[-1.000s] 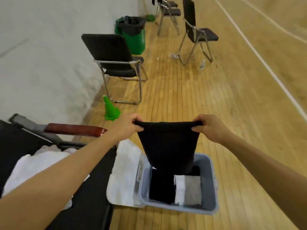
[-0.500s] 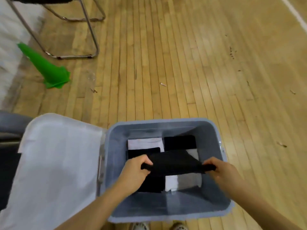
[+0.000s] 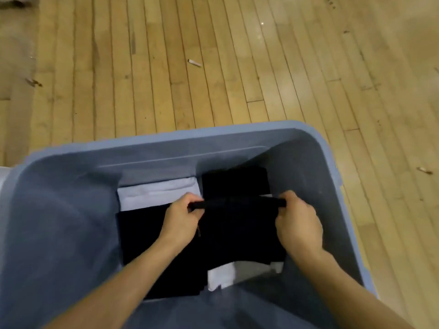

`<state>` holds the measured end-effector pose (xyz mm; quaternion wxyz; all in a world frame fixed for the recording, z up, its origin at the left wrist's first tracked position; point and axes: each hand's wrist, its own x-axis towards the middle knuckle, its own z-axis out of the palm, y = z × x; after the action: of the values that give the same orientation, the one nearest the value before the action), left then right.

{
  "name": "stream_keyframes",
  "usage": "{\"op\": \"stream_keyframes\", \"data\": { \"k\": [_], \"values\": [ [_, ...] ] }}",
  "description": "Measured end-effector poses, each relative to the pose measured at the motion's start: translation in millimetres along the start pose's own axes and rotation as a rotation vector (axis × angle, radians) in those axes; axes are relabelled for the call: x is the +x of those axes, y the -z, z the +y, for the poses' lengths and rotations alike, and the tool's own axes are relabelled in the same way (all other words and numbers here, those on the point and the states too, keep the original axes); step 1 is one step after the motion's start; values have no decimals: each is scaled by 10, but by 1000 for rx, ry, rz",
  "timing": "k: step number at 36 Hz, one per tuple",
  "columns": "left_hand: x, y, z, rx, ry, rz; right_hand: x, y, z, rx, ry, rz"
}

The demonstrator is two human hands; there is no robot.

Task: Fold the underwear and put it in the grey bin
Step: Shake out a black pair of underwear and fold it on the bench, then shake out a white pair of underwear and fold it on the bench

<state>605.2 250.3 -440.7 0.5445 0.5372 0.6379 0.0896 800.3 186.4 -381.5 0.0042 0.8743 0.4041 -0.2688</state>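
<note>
The folded black underwear (image 3: 240, 229) lies low inside the grey bin (image 3: 166, 148), on top of other folded clothes. My left hand (image 3: 180, 218) grips its far left corner and my right hand (image 3: 297, 222) grips its far right corner, fingers curled round the band. Both hands are deep in the bin. Under and around the piece lie a white folded garment (image 3: 159, 192), a black one (image 3: 235, 180) at the far right, another black one (image 3: 142, 233) at the left, and white and grey cloth (image 3: 237, 273) at the near side.
The bin stands on a wooden plank floor (image 3: 213, 67) with small bits of litter (image 3: 194, 63). A sliver of the white lid (image 3: 2, 176) shows at the bin's left edge.
My hands have lowered the black underwear from above the bin down onto the clothes inside. The camera has tilted down and moved closer to the bin.
</note>
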Motion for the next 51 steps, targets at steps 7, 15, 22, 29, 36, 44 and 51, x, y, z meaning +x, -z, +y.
{"op": "stream_keyframes", "data": {
  "k": [7, 15, 22, 29, 36, 44, 51],
  "values": [
    [935, -424, -155, 34, -49, 233, 1050, -628, -134, 191, -46, 117],
    [548, -645, -436, 509, -448, 252, 650, -1132, -92, -64, 453, 158],
    [829, -654, -547, 885, -411, -327, 1021, -1286, 96, -48, 367, -278],
    [694, -389, -377, 769, -375, -273, 938, -1010, -94, 27, 364, -267],
    [-414, 1264, 476, 567, -490, 148, -218, 460, -1207, 127, 830, -47],
    [-2047, 4000, 998, 546, -345, 635, -1586, 1815, -3426, 212, 1162, -103],
    [-3391, 5312, -61, 617, 30, 907, -3022, 1486, -4837, 236, 1380, -299]
  ]
}}
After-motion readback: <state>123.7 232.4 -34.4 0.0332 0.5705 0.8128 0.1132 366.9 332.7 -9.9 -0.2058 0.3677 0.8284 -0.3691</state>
